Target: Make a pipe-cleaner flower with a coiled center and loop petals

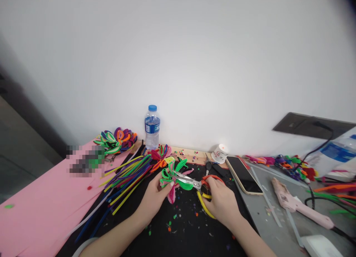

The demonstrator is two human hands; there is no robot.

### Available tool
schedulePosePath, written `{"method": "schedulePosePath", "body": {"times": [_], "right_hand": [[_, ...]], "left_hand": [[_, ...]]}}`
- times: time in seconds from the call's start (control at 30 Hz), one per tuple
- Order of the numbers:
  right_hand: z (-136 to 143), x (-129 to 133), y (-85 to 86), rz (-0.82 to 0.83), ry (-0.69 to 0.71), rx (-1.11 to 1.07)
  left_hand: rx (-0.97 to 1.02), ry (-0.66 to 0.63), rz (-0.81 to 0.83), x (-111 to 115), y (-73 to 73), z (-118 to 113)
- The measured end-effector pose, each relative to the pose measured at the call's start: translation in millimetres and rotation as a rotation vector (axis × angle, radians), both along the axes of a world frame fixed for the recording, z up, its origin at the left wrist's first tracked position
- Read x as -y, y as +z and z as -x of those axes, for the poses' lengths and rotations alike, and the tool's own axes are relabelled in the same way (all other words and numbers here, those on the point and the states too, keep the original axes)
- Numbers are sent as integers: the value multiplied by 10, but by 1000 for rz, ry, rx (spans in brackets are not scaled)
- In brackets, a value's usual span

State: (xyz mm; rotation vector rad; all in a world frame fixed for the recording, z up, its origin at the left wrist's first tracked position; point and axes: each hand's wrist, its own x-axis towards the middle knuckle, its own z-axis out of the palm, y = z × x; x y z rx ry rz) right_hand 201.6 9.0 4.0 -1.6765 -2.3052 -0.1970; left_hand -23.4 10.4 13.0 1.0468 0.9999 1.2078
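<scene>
My left hand (155, 193) pinches a pipe cleaner flower (185, 185) with green and pink looped petals, held above the black mat (191, 231). In my right hand (224, 199) is a pair of scissors (207, 209) with orange and yellow handles. Their metal blades reach left across the middle of the flower, slightly apart. Whether they touch a stem there, I cannot tell. Just behind the flower lies a red, orange and blue pipe cleaner flower (161, 155). Small coloured scraps are strewn over the mat below my hands.
Loose pipe cleaners (125, 183) lie left, before a pile of finished flowers (119, 138) on pink paper (50, 201). A water bottle (152, 129) and a paper cup (220, 153) stand by the wall. At right are a phone (244, 175) and a corded pink glue gun (303, 209).
</scene>
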Motion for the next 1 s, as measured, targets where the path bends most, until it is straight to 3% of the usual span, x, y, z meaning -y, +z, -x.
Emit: {"method": "schedulePosePath", "body": {"times": [0.4, 1.0], "right_hand": [[-9, 1, 35, 22, 37, -1], [38, 18, 42, 11, -9, 69]], "left_hand": [[-9, 22, 11, -8, -10, 8], [153, -8, 64, -1, -22, 1]]}}
